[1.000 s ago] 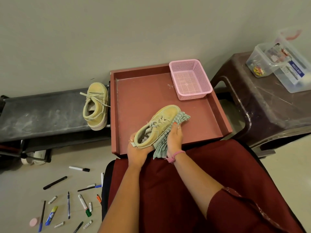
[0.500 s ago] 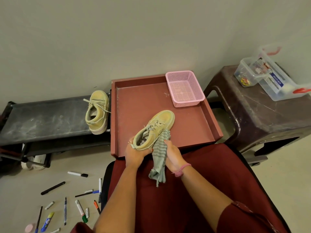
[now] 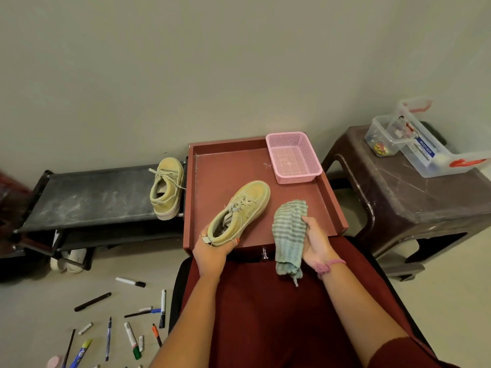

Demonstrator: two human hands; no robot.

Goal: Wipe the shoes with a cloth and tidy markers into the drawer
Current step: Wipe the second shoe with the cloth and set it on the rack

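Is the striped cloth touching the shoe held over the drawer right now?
Apart. The head view shows bare red drawer floor between the cloth, gripped by the right hand, and the shoe.

head view looks down, close over the red drawer (image 3: 225, 166).

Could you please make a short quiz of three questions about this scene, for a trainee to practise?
1. True or false: the cloth touches the held shoe.
2. Which hand grips that shoe's heel? A) left hand B) right hand
3. Fill in: the second shoe rests on the black ____.

Key: 1. False, they are apart. 2. A. 3. rack.
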